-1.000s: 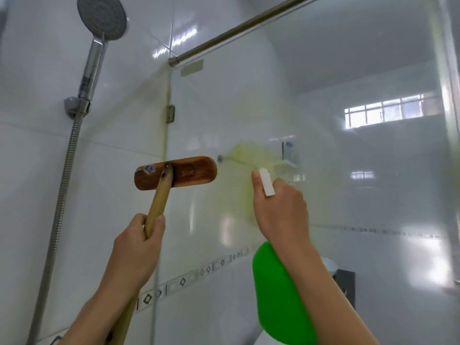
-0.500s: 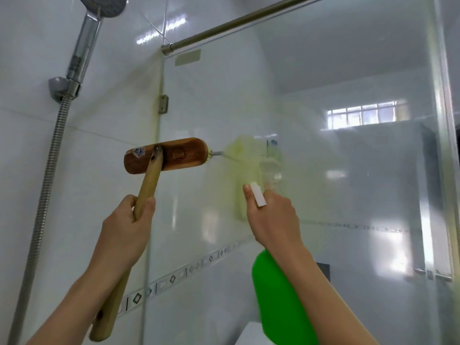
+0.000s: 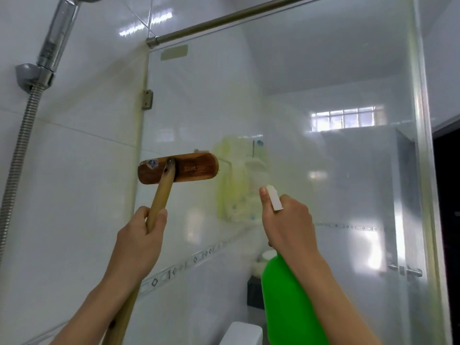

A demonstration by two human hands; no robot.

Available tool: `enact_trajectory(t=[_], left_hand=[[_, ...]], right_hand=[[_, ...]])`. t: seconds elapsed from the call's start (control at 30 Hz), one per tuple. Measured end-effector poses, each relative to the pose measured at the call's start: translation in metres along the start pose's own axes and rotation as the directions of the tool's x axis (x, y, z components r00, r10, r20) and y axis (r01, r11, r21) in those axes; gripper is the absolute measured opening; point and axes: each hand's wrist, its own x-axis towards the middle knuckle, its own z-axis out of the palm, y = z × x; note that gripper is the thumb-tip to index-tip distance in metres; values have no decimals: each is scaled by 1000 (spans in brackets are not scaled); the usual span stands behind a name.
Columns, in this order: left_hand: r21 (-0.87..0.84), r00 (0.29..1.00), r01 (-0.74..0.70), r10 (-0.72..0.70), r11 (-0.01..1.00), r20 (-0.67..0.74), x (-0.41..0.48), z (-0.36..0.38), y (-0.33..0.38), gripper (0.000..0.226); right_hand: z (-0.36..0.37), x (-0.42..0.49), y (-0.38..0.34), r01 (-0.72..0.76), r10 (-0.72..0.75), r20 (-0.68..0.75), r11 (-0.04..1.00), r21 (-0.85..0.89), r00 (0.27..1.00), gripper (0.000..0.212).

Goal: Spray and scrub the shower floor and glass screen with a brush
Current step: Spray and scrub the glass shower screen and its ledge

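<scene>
The glass screen point(image 3: 311, 100) fills the middle and right of the view. A long-handled wooden scrub brush point(image 3: 178, 168) is raised with its brown head against the glass near the screen's left edge. My left hand point(image 3: 142, 239) grips its pale handle a little below the head. My right hand point(image 3: 288, 222) holds a green spray bottle point(image 3: 288, 300) by its white trigger head point(image 3: 273, 197), the nozzle pointing at the glass right of the brush. The shower floor is out of view.
A chrome shower head and hose point(image 3: 23, 125) hang on the tiled wall at the left. A metal rod point(image 3: 224, 19) runs along the screen's top, with a hinge point(image 3: 146, 99) at its left edge. A towel bar point(image 3: 404, 270) and shelf point(image 3: 256, 163) show through the glass.
The view has shifted right and down along the glass. Brush and spray bottle stay raised in the same grips, with the brush head now lying over the screen's left edge.
</scene>
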Motion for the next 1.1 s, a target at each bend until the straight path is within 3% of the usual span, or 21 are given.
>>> enact_trajectory(t=[0.4,0.57,0.73,0.87,1.0,1.1], left_hand=[[50,991,-129,127,990,41,-13,61,2,29],[110,979,-170,155,979,129,-19,93,2,28],[189,948,-318,313,929,55,59,107,67,35],[185,969,-244,246,952,11,71,111,76,36],[292,979,-149,99,945,179,-33,106,19,30],[296,986,-145,112,944,125,1,99,29,38]], right_hand=[[-30,4,19,-33,33,8,999,7,999,61],[-43,5,23,-9,9,-12,1000,-29,1000,68],[-50,10,18,14,-15,-27,999,-36,1000,59],[-53,6,15,14,-14,-27,1000,-8,1000,59],[-58,-1,16,10,-11,14,1000,9,1000,60],[-57,5,11,16,-16,0,1000,27,1000,58]])
